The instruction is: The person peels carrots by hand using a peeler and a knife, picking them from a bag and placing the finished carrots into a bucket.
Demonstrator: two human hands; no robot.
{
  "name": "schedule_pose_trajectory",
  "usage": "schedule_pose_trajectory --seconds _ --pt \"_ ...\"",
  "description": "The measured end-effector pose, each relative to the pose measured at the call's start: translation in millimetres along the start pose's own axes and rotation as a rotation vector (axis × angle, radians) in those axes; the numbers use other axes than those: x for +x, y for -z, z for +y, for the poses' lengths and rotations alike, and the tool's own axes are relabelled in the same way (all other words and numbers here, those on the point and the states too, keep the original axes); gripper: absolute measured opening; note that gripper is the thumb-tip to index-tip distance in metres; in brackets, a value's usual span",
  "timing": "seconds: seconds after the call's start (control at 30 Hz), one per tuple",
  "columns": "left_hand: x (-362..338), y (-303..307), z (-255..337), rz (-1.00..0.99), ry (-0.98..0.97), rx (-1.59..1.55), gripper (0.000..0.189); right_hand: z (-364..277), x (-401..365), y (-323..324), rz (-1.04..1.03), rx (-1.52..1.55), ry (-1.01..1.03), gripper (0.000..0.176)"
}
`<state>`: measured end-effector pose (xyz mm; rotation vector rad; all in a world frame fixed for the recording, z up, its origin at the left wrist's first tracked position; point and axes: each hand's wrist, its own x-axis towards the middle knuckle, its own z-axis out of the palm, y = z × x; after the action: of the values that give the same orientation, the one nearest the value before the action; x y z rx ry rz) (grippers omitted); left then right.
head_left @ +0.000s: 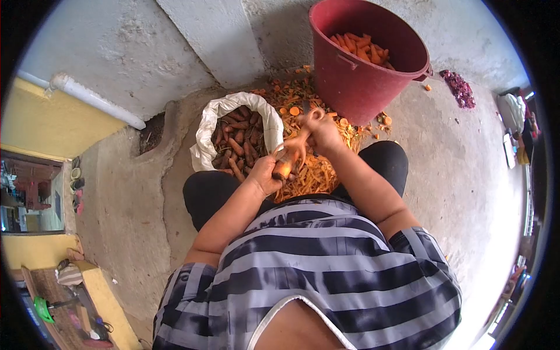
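Observation:
My left hand (267, 176) is closed round a thick carrot (283, 169), its cut orange end towards me and dark, unpeeled skin on its side. Pale orange, forked shapes stretch from the carrot towards my right hand (325, 135). That hand is closed on a small knife, whose short grey blade (306, 107) sticks out past the fingers; the handle is hidden. Below both hands lies a heap of orange peelings (306, 178) between my knees. Beside my left hand, an open white sack (204, 131) holds many unpeeled, soil-dark carrots (239, 140).
A tall red bucket (356, 87) containing peeled carrots (364, 48) stands ahead on the right, near the wall. Carrot ends (344, 122) and peelings lie round its base. Purplish scraps (458, 88) lie farther right. A white pipe (96, 99) runs along the left wall.

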<state>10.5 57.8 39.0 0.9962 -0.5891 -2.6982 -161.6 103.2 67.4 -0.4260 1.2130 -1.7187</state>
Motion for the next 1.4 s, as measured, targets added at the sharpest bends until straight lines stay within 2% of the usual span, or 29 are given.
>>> schedule_pose_trajectory --seconds 0.03,0.07,0.13,0.23,0.27,0.33,0.37,0.43,0.47,0.53,0.6,0.63,0.73,0.8,0.83,0.93,0.97,1.0,1.07,1.2,1.27,1.3,1.37,1.4 --pt "0 1 2 -0.039 0.098 -0.059 0.025 7 21 17 0.169 -0.072 -0.047 0.022" --pt "-1 2 2 -0.055 0.101 -0.048 0.026 1 31 32 0.264 -0.135 0.046 0.024" --pt "-3 5 2 -0.085 0.107 -0.025 0.028 -11 37 49 0.345 -0.034 0.107 0.026" --pt "0 5 6 -0.085 0.15 -0.152 0.023 -17 25 41 0.295 -0.078 0.009 0.026" --pt "0 1 4 -0.034 0.107 -0.144 0.023 -13 15 23 0.237 -0.003 0.106 0.026" --pt "-5 -13 3 0.069 0.022 -0.125 0.023 -15 -13 -4 -0.004 -0.03 -0.009 0.025" --pt "37 62 -3 -0.43 0.208 -0.415 0.023 -13 -13 -5 -0.017 -0.043 -0.043 0.024" --pt "8 12 0 -0.135 0.126 -0.145 0.024 -6 -5 -3 -0.047 -0.07 -0.111 0.024" --pt "-2 -6 1 0.013 0.084 -0.008 0.024 -4 12 13 0.045 -0.171 -0.107 0.022" --pt "-3 -2 1 -0.044 0.086 -0.032 0.027 -2 37 38 0.261 -0.101 0.205 0.022" --pt "-6 -2 2 -0.031 0.051 0.021 0.03 -17 38 53 0.341 -0.06 0.049 0.022" --pt "-4 -1 2 -0.015 0.052 0.002 0.03 -17 35 47 0.358 0.012 0.129 0.021" --pt "1 -1 1 0.026 0.019 -0.03 0.03 -17 7 10 0.189 -0.09 0.009 0.021" --pt "-3 -7 -2 0.046 -0.051 -0.011 0.029 -5 -13 -11 -0.054 -0.044 0.073 0.024" --pt "6 0 -3 0.01 -0.03 -0.113 0.025 -3 -17 -8 -0.232 -0.106 -0.041 0.026" --pt "6 5 -2 -0.046 0.113 -0.045 0.028 -10 0 0 0.053 -0.055 -0.031 0.021" --pt "5 6 -1 -0.039 0.142 -0.071 0.029 0 24 22 0.175 -0.149 0.018 0.02" --pt "2 4 -1 -0.052 0.133 -0.079 0.029 6 42 44 0.232 -0.199 0.172 0.023" --pt "-4 0 0 -0.08 0.116 -0.091 0.03 -7 45 59 0.361 -0.146 0.071 0.025" --pt "1 0 1 0.009 0.036 -0.111 0.028 -14 5 10 0.17 -0.073 -0.01 0.024" --pt "1 -1 -2 0.02 -0.051 -0.036 0.027 -5 -18 -11 -0.092 -0.058 0.04 0.025" --pt "3 3 -5 -0.046 -0.051 -0.09 0.025 1 -14 -8 -0.089 -0.071 0.022 0.024" --pt "1 0 -4 -0.011 -0.009 -0.038 0.025 13 3 3 -0.083 -0.099 -0.015 0.023" --pt "0 -1 -3 0.006 0.014 -0.011 0.025 0 9 7 0.025 -0.098 -0.067 0.02"
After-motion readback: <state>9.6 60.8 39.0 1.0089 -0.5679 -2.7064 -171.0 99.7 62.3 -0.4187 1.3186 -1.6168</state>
